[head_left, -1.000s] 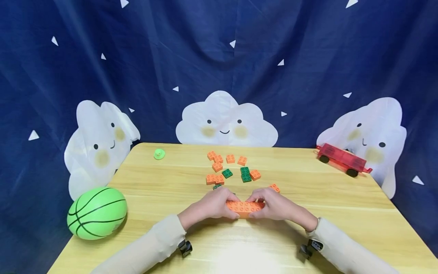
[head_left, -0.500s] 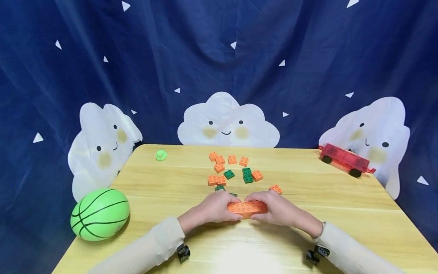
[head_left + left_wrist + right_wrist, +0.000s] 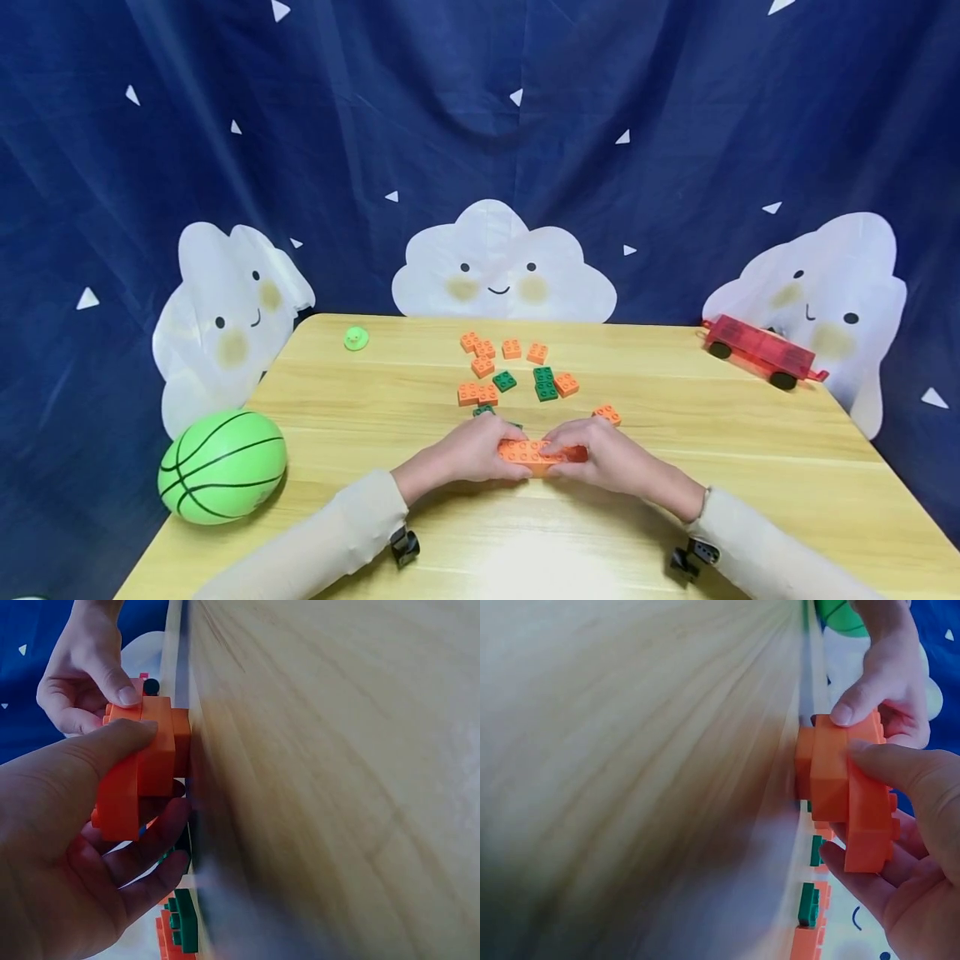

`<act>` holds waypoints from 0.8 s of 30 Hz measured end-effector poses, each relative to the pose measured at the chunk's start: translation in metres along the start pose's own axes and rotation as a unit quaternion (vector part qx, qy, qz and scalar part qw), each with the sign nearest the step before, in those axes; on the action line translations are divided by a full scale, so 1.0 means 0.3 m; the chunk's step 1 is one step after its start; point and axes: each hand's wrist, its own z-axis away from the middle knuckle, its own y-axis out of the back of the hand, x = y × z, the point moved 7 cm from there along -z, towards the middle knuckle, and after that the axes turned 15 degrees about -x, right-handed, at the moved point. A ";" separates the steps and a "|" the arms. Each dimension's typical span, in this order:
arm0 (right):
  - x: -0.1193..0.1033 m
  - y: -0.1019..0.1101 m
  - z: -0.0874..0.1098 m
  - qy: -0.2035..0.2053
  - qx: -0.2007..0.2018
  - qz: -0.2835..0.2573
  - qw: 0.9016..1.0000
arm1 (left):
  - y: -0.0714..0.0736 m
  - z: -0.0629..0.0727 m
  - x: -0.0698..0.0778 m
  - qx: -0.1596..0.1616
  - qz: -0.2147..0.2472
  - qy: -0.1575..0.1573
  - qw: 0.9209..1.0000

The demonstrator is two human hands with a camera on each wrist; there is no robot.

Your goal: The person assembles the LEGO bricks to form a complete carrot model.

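Note:
Both hands hold a stack of orange toy building bricks (image 3: pixel 522 451) in front of the person, low over the table. From its left end my left hand (image 3: pixel 474 450) grips it, thumb on the near side and fingers behind. At the other end is my right hand (image 3: pixel 611 454), its thumb on the near face and a finger over the studs. The left wrist view shows the stepped layers of the orange stack (image 3: pixel 156 761), the upper one jutting past those below. Much of the stack's far side is hidden by the fingers.
Loose orange bricks (image 3: pixel 512 348) and green bricks (image 3: pixel 546 383) lie beyond the hands, with one orange brick (image 3: pixel 607 414) just past the right hand. A green ball (image 3: pixel 222 467) sits at left, a green rubber duck (image 3: pixel 356 338) far left, a red toy wagon (image 3: pixel 760 350) far right.
A finger of the right hand has come over the top studs of the stack, where earlier it lay along the back. The left hand keeps its grip; the head view shifts slightly.

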 end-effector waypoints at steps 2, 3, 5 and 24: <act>0.002 -0.005 -0.005 0.000 -0.006 -0.012 1.000 | -0.004 0.001 0.001 -0.001 0.005 -0.001 1.000; 0.003 -0.006 -0.008 -0.002 -0.008 -0.016 1.000 | -0.005 0.002 0.003 -0.001 0.005 -0.001 1.000; 0.005 -0.008 -0.011 -0.004 -0.009 -0.022 1.000 | -0.005 0.005 0.007 -0.003 0.001 -0.004 1.000; 0.016 -0.011 -0.039 -0.005 -0.002 -0.001 1.000 | 0.242 0.075 -0.219 0.092 0.020 0.100 0.991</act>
